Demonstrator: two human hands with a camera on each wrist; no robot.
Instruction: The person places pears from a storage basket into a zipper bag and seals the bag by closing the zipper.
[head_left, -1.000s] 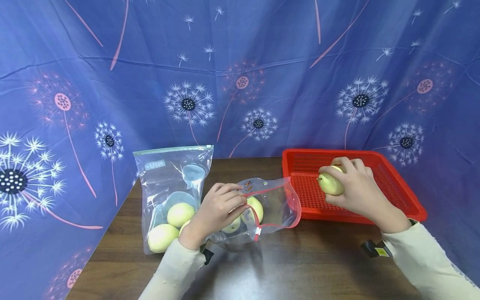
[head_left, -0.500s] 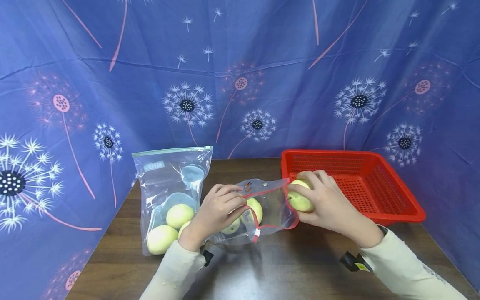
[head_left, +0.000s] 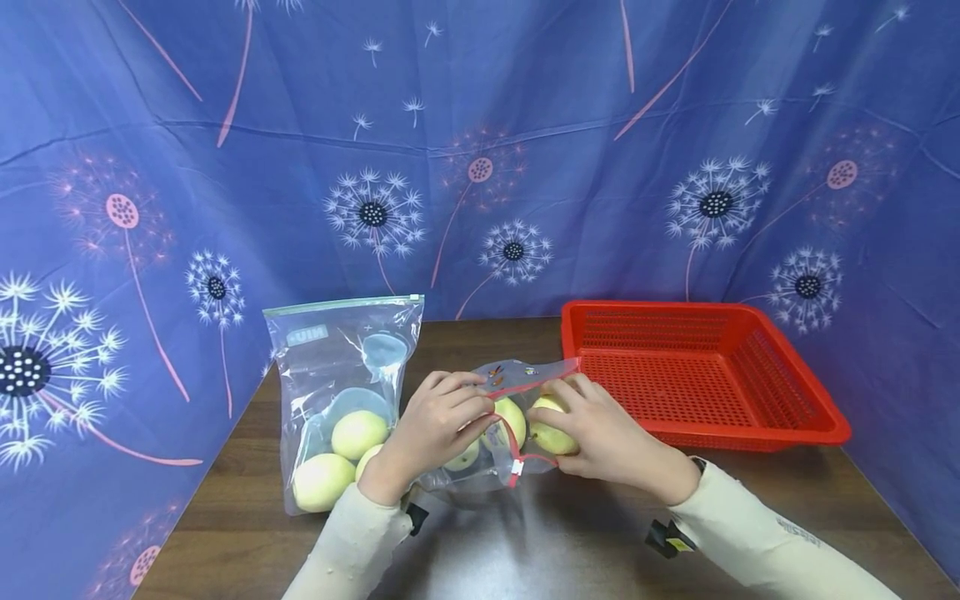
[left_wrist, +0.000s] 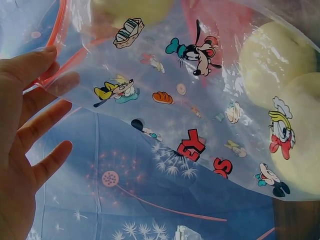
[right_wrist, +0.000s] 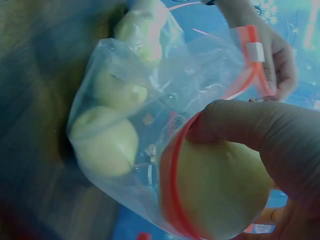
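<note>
My left hand [head_left: 431,429] pinches the red-edged rim of a clear zip bag [left_wrist: 200,107] printed with cartoon figures, between thumb and index finger; its other fingers are spread. The bag lies on its side with its mouth toward the right, and pale pears [right_wrist: 104,142] rest inside. My right hand [head_left: 611,437] grips a yellow-green pear [head_left: 553,427] at the mouth. In the right wrist view the red rim [right_wrist: 174,175] crosses this pear, so part of it is inside. A white slider [right_wrist: 255,52] sits on the zip.
A second clear bag [head_left: 330,367] with a green zip stands at the left, holding several pears [head_left: 322,482]. A red plastic basket [head_left: 813,412] with no fruit visible stands at the back right. Behind the brown wooden table [head_left: 225,533] hangs a blue dandelion-print cloth [head_left: 600,208].
My right hand has carried the pear left from over the red basket into the mouth of the red-edged bag. The left hand has kept its pinch on the rim.
</note>
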